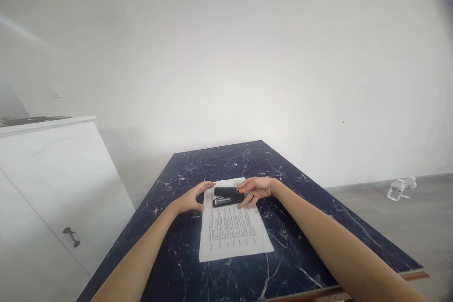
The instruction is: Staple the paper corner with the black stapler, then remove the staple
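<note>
A black stapler with an orange patch lies sideways over the upper part of some printed paper sheets. My right hand grips its right end, thumb and fingers on either side. The stapler's jaw points left, toward my left hand. That hand is at the paper's left edge, thumb and fingers apart with nothing between them. Part of the stapler's right end is hidden behind my right fingers.
The sheets rest on a dark blue marble-patterned table against a white wall. A white cabinet with a black handle stands at left. Clear plastic bottles lie on the floor at right.
</note>
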Demonstrator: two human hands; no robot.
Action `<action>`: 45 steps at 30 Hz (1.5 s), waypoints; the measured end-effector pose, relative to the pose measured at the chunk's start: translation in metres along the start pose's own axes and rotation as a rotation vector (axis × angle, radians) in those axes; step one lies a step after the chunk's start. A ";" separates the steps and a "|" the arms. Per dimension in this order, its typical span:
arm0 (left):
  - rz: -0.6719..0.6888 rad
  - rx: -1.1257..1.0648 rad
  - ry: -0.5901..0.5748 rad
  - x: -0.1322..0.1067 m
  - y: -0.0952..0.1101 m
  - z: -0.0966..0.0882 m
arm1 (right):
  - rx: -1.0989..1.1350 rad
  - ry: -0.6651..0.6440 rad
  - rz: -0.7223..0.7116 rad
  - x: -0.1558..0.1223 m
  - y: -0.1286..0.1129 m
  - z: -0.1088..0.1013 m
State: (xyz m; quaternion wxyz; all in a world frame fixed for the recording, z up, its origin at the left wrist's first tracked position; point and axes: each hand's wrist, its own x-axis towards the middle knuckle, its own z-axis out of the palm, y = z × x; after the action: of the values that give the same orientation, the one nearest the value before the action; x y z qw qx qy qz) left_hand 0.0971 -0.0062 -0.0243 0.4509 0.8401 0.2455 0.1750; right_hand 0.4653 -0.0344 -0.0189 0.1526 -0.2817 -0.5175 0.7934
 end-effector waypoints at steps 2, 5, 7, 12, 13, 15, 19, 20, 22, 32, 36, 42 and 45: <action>0.018 -0.081 0.005 -0.001 -0.001 -0.002 | 0.006 -0.005 0.004 0.000 0.000 0.000; 0.026 -0.133 0.005 -0.002 -0.004 -0.004 | 0.012 -0.027 0.005 0.000 0.000 -0.001; 0.037 -0.148 -0.004 -0.002 -0.007 -0.005 | 0.010 -0.025 0.012 0.000 0.000 -0.002; 0.031 -0.144 -0.019 -0.002 -0.009 -0.006 | -0.010 0.005 0.020 0.001 0.000 -0.003; 0.026 -0.140 -0.021 -0.002 -0.008 -0.006 | -0.012 0.009 0.016 0.001 0.000 -0.002; 0.022 -0.136 -0.022 -0.002 -0.006 -0.005 | -0.014 0.021 0.011 0.000 0.001 -0.001; 0.003 -0.050 -0.014 -0.003 0.002 -0.003 | -0.055 0.034 -0.018 -0.002 0.002 0.001; -0.005 0.000 -0.006 -0.004 0.004 -0.002 | -0.084 0.028 -0.033 -0.002 0.002 0.002; -0.015 0.127 0.022 -0.005 0.010 -0.001 | -0.179 0.027 -0.068 -0.002 0.002 0.004; 0.075 0.331 0.038 -0.007 0.023 0.003 | -0.549 0.162 -0.225 0.008 0.002 0.007; 0.081 0.340 0.041 -0.006 0.020 0.003 | -0.552 0.167 -0.222 0.009 0.003 0.007; 0.102 0.352 0.065 -0.007 0.018 0.002 | -0.534 0.178 -0.211 0.009 0.004 0.006; 0.104 0.355 0.080 -0.007 0.018 0.002 | -0.521 0.166 -0.199 0.009 0.003 0.006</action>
State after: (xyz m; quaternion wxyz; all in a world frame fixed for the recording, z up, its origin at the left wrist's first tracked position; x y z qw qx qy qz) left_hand 0.0969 -0.0206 -0.0105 0.2758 0.9104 0.2466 0.1853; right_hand 0.4548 -0.0356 -0.0227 0.1942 -0.3233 -0.7147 0.5891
